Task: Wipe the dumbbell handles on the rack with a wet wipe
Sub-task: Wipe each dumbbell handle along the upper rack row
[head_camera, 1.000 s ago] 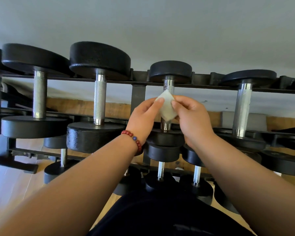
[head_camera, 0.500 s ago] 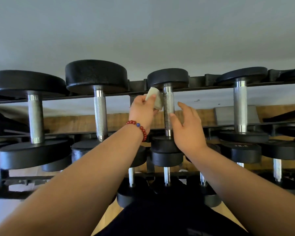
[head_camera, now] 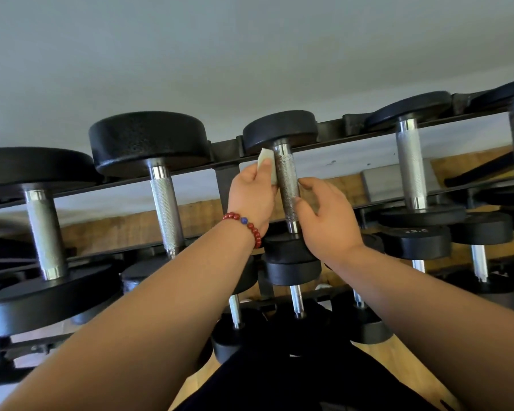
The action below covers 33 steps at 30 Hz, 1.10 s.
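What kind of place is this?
Probably a gym or home workout room: a tiered rack holds many dumbbells with knurled steel handles, and the left hand holds a wet wipe against one handle.

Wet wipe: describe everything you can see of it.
The wet wipe is a small folded off-white pad, soft-looking. The left hand pinches it, thumb across its front, holding it upright against the left side of the middle dumbbell's knurled metal handle, just under the upper plate. Part of it is hidden behind the hand.
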### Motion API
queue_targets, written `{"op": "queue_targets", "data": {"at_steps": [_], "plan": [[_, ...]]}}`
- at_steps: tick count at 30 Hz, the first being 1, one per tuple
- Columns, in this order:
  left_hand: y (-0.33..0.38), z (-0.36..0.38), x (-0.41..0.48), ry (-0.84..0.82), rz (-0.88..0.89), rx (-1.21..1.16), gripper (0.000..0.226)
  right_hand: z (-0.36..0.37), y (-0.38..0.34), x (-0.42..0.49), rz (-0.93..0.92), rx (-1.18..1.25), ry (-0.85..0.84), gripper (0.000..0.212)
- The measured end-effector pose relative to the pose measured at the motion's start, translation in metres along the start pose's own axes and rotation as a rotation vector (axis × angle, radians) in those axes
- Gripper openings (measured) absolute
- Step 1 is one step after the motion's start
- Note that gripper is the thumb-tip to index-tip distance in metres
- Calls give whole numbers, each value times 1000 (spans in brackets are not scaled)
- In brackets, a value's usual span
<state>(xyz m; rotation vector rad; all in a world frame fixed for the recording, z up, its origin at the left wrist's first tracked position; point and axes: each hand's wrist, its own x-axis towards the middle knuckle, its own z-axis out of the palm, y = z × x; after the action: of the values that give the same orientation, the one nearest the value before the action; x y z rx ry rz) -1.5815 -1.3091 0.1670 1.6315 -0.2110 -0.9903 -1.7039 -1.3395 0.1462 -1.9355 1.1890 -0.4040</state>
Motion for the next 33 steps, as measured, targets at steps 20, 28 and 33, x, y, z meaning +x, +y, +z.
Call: {"op": "queue_targets", "data": {"at_steps": [20, 28, 33], "plan": [[-1, 1, 1, 16, -39, -47, 25, -2, 3, 0, 8, 46, 8, 33], [-13, -5, -19, 10, -3, 13, 25, -4, 3, 1, 19, 80, -21, 30], [-3, 3, -10, 25, -9, -2, 23, -6, 2, 1, 11, 67, -44, 30]]}}
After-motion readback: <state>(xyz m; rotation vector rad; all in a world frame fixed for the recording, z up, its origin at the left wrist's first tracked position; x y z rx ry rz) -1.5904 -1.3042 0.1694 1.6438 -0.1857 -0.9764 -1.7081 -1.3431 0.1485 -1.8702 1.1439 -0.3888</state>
